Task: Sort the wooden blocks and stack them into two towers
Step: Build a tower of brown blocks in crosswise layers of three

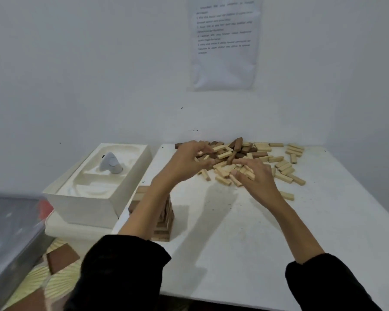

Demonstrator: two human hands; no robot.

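Right now the fingers (203, 150) of the left hand (189, 161) are curled into the near-left edge of the pile (234, 151). A pale block end shows among them, but I cannot tell whether they have actually closed on it. The fingertips (239, 162) of the right hand (255, 176) are bent down onto the light blocks (225, 173), with the thumb just under them. A pinch may be forming there, though a real hold cannot be made out either.

Just beyond both sets of fingertips lie the dark blocks (238, 143), jumbled in with pale ones and some leaning across each other. More pale blocks trail off to the right of the right hand. This looks like the sorting step. It would go best by lifting one colour at a time from the top of the heap, rather than dragging pieces out from underneath and rolling the rest.

Back from the fingers, under the left forearm, stands a partly built tower (165, 218) on the table (234, 243), half hidden by the arm. Only that one shows, so plenty of the task seems to remain. The risk I judge greatest is the left sleeve or forearm brushing the tower when the hand draws back, so it should lift clear before swinging over.

Further left of that hand sits a white box (88, 205).
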